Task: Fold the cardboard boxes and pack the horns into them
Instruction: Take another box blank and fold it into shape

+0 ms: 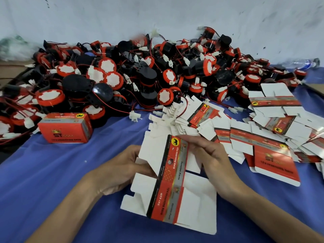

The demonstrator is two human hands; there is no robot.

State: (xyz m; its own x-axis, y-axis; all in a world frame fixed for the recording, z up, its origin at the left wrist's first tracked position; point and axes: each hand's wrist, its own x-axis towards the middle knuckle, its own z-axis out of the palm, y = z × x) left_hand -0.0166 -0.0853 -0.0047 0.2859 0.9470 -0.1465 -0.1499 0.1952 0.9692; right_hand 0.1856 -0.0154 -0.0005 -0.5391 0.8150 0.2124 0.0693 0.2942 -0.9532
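left hand (121,170) and right hand (213,161) each pinch the flat red-and-white printed cardboard box blank (172,186) by its sides, lifted off the blue cloth (43,181), apparently to open it.

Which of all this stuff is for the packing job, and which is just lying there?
For the job:
- flat box, held by left hand and right hand
- pile of flat boxes
- heap of horns
- folded red box

Just lying about:
- plastic water bottle
- blue cloth under everything
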